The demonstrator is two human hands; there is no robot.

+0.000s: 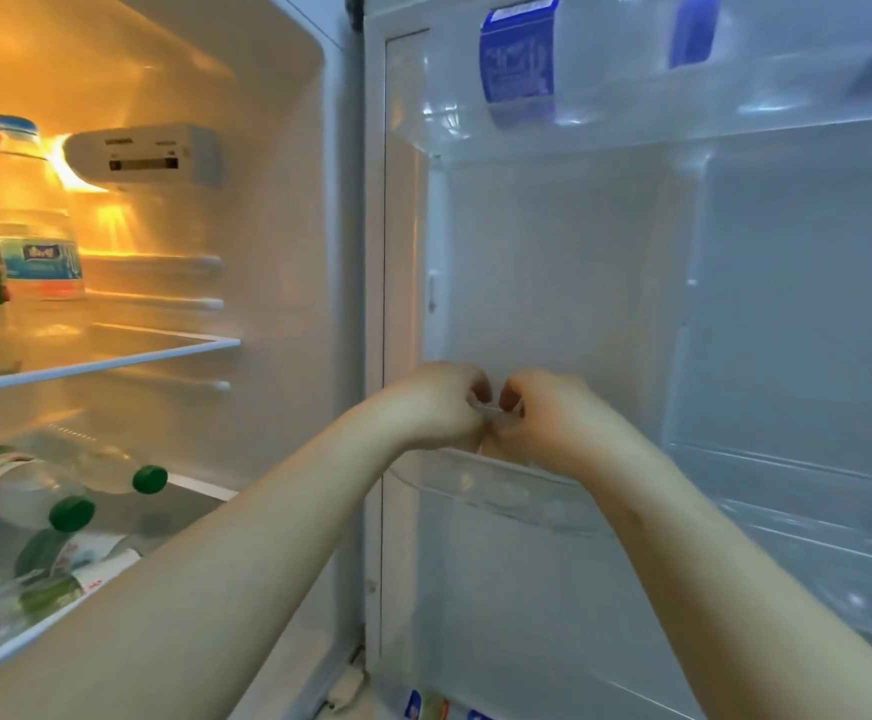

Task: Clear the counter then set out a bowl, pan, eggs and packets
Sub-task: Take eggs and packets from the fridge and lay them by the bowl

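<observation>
I face an open fridge, both arms stretched to the inside of its door. My left hand (439,407) and my right hand (543,413) meet just above the rim of a clear door bin (475,506). Fingers of both hands are curled and pinch a small clear plastic piece (493,411) between them. I cannot tell what the plastic belongs to. Pale rounded shapes (511,493) show faintly through the bin wall under the hands; they are too blurred to identify. No bowl, pan or packets are in view.
The fridge door (787,304) fills the right side, with blue-labelled bottles (517,59) in its top rack. On the left, the lit fridge interior holds upright water bottles (38,236) on a glass shelf (111,358), and green-capped bottles (33,501) lie below.
</observation>
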